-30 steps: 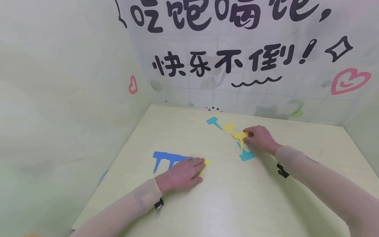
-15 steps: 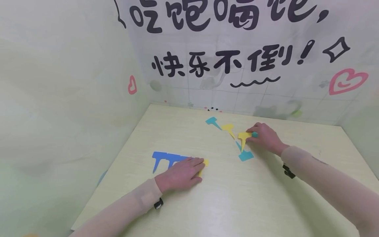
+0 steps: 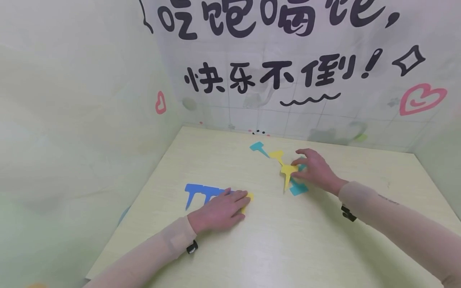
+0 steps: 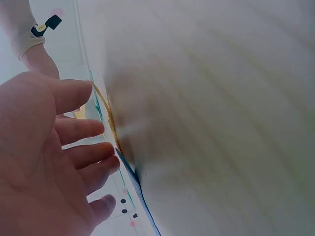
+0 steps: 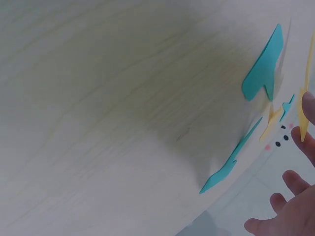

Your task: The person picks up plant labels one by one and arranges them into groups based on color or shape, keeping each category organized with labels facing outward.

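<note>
My right hand (image 3: 317, 172) pinches a yellow T-shaped plant label (image 3: 288, 170) between thumb and fingers, its stem pointing down toward me. In the right wrist view, that label (image 5: 303, 113) stands nearly edge-on at the fingertips. Below the hand lies a teal label (image 3: 299, 189); another teal label (image 3: 302, 163) is partly hidden behind the fingers. My left hand (image 3: 217, 210) rests, fingers extended, over a row of blue labels (image 3: 194, 188) and a yellow label (image 3: 251, 196) at its right end. The left hand covers much of that row.
Farther back on the pale wooden table (image 3: 216, 156) lie a teal label (image 3: 257, 147) and a yellow label (image 3: 276, 154). A printed white sheet (image 3: 230, 116) hangs behind the table. On the left rises a pale wall (image 3: 90, 120).
My right hand first shifts right with the yellow label, then back left and slightly nearer. The teal label by its fingers has come into view. The left hand stays almost still.
</note>
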Tool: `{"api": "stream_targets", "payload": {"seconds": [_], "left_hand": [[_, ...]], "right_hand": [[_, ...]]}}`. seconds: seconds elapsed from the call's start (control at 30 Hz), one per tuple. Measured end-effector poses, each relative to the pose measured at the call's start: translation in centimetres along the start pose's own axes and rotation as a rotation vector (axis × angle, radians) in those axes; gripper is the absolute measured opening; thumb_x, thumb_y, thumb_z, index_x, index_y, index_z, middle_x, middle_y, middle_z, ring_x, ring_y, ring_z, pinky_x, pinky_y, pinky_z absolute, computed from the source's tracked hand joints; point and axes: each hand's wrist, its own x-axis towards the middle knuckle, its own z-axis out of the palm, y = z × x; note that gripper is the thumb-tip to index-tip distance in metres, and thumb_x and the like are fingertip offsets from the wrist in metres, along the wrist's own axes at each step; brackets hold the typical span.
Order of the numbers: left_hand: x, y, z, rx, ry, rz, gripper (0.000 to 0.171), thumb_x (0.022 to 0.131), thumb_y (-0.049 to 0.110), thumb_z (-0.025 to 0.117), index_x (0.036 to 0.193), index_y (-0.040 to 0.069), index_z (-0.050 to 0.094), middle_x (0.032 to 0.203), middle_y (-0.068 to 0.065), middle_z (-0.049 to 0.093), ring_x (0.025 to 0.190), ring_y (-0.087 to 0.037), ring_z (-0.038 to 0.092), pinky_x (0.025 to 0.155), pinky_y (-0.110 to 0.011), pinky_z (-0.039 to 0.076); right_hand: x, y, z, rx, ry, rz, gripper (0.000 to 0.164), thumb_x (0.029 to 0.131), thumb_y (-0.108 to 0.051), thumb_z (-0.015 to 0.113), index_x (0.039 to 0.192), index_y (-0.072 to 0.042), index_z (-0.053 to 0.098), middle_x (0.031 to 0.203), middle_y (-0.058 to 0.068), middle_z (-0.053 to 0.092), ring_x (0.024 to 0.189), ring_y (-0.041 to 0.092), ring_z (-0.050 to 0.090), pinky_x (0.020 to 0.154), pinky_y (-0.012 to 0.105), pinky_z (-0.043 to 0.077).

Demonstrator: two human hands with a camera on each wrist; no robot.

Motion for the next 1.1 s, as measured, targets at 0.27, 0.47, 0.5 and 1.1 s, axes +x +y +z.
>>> {"api": "stream_targets", "payload": {"seconds": [0.27,0.47,0.5,1.1], "left_hand": [[-0.1,0.2,-0.2,-0.002,0.008,-0.015,0.056,0.107,0.039,0.045,0.155,0.012,0.040,0.161,-0.007,0.034,0.149,-0.023,0.028,0.122,-0.051,0.016],[-0.2,0.3,-0.1,0.013,-0.018,-0.023,0.057,0.107,0.040,0.044,0.155,0.010,0.041,0.161,-0.008,0.034,0.149,-0.022,0.027,0.122,-0.049,0.017],[-0.2,0.3,-0.1,0.016,-0.020,-0.024,0.057,0.107,0.040,0.044,0.155,0.010,0.041,0.161,-0.007,0.034,0.149,-0.022,0.027,0.122,-0.049,0.017],[0.1,0.1,-0.2,0.005,-0.061,-0.032,0.057,0.107,0.041,0.044,0.156,0.011,0.039,0.162,-0.006,0.032,0.150,-0.020,0.025,0.122,-0.046,0.017]], "right_hand": [[-0.2,-2.1,1.0,-0.013,0.004,-0.051,0.035,0.079,-0.032,0.088,0.106,-0.012,0.079,0.141,0.021,0.052,0.133,0.041,0.041,0.109,0.064,0.030],[-0.4,-3.6,1.8,-0.011,-0.018,-0.085,0.036,0.080,-0.036,0.086,0.107,-0.013,0.079,0.143,0.020,0.051,0.135,0.039,0.040,0.110,0.063,0.028],[-0.4,-3.8,1.9,-0.013,-0.017,-0.092,0.037,0.080,-0.037,0.086,0.107,-0.013,0.079,0.143,0.019,0.051,0.135,0.038,0.040,0.111,0.062,0.028],[-1.4,-7.6,3.2,0.007,-0.061,-0.087,0.034,0.080,-0.041,0.085,0.106,-0.020,0.079,0.143,0.012,0.053,0.137,0.033,0.039,0.111,0.064,0.026]]}}
